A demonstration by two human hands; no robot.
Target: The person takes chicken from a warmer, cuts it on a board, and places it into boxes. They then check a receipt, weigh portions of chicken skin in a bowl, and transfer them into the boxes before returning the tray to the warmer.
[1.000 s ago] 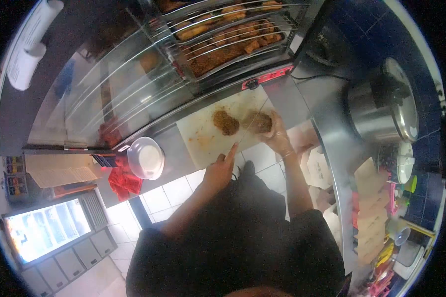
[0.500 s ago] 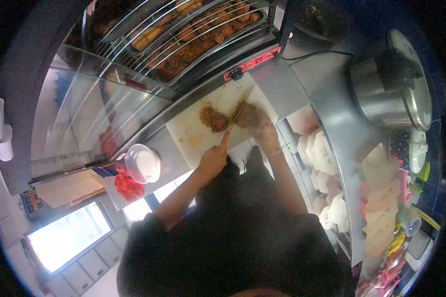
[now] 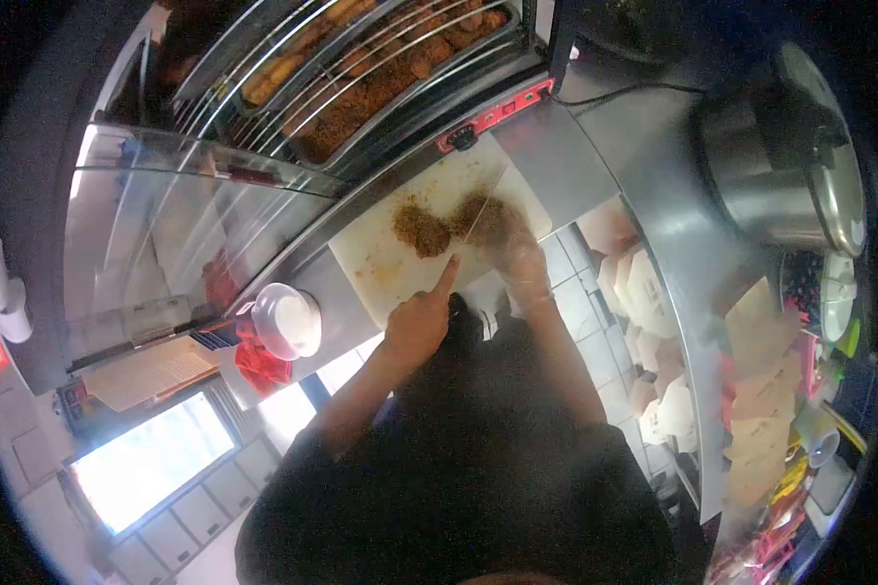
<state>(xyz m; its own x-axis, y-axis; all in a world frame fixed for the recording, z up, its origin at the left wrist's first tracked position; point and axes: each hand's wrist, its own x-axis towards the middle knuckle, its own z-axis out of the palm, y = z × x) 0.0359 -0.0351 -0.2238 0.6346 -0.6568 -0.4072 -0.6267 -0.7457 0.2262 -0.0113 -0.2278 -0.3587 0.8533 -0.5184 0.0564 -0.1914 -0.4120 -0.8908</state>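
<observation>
A white cutting board [image 3: 371,283] lies on the steel counter before me. On it are two brown, crumb-coated pieces of fried food: the left piece [image 3: 422,232] rests apart from my fingers, and the right piece [image 3: 480,213] is partly covered. My left hand [image 3: 419,320] is closed around a knife, its index finger stretched along the top. The thin knife blade [image 3: 485,203] points away from me and crosses the right piece. My right hand [image 3: 525,268], apparently in a clear glove, presses on that piece from its right side; its fingertips are blurred.
Beyond the board stands a heated cabinet with wire racks and a tray of fried food [image 3: 380,78]. At left are a white bowl [image 3: 288,322] and a red cloth [image 3: 261,366]. Folded cartons [image 3: 644,292] sit at lower right, a large steel pot [image 3: 776,166] farther right.
The view has shifted slightly. The knife stays across the right piece in my left hand, and my right hand keeps its place on the food.
</observation>
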